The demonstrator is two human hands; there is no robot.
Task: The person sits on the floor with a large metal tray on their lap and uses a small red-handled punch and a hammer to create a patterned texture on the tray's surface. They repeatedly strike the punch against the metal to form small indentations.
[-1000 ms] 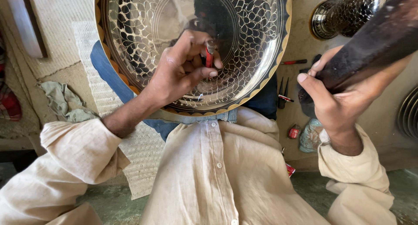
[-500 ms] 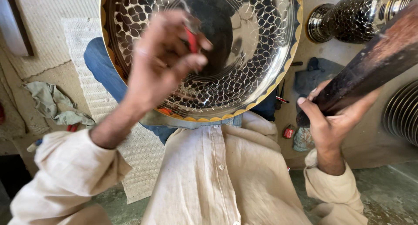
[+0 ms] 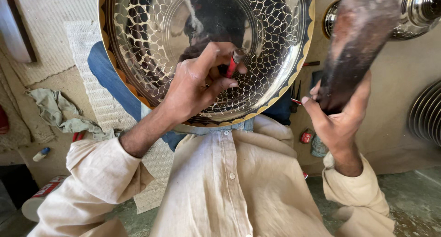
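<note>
A large round metal tray (image 3: pixel 151 30) with an engraved scale pattern and a gold scalloped rim rests against my lap. My left hand (image 3: pixel 195 83) lies on its lower middle and pinches a small red-handled punch (image 3: pixel 231 67) upright against the metal. My right hand (image 3: pixel 337 115) grips a thick dark wooden mallet (image 3: pixel 356 44), raised to the right of the tray, clear of the punch. The polished centre mirrors a dark shape.
A crumpled grey-green cloth (image 3: pixel 55 111) lies on the floor at left beside a woven mat (image 3: pixel 92 81). Engraved metal vessels (image 3: pixel 415 12) stand at upper right, ribbed metal discs (image 3: pixel 425 113) at right. Small tools (image 3: pixel 296 97) lie behind the tray's right rim.
My left hand has shifted right and lower on the tray with the punch. The mallet has swung up and closer to the camera.
</note>
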